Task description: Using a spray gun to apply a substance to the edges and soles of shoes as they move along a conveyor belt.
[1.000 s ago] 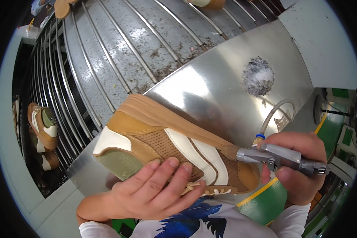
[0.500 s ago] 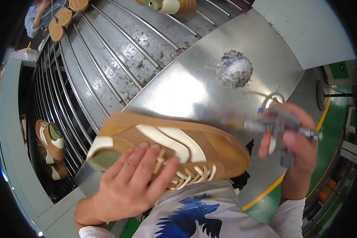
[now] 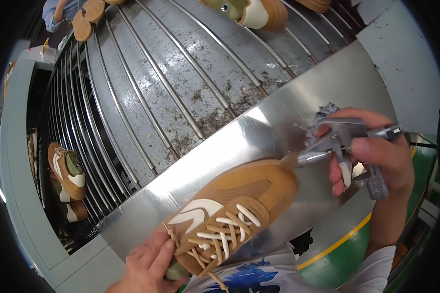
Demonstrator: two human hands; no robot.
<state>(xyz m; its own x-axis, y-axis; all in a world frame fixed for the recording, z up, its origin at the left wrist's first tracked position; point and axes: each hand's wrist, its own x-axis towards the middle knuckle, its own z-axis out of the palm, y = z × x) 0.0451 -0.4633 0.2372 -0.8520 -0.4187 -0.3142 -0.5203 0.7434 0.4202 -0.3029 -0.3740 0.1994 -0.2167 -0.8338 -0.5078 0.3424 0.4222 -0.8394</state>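
Note:
A tan and brown sneaker (image 3: 266,188) with white stripes and tan-and-white laces is held over the metal ledge, toe pointing up and right. My left hand (image 3: 151,261) is closed round its heel and collar, the fingers partly hidden by the shoe. In my right hand (image 3: 388,154) is a grey metal spray-type gun (image 3: 349,129) with a white trigger and a brush-like tip (image 3: 289,161). That tip is at the toe edge of the sneaker and seems to touch it.
The shiny metal ledge (image 3: 176,183) borders a rack of metal bars (image 3: 173,88). A grey fluffy clump (image 3: 327,110) sits behind the gun. More sneakers (image 3: 66,171) stand at left, another (image 3: 261,13) at the top. Several soles (image 3: 83,27) lie near another person's arm (image 3: 58,12).
The sneaker has turned from side-on to show its laces, toe swung upward. My left hand has shifted from its side to the heel. The gun's tip has come to the toe.

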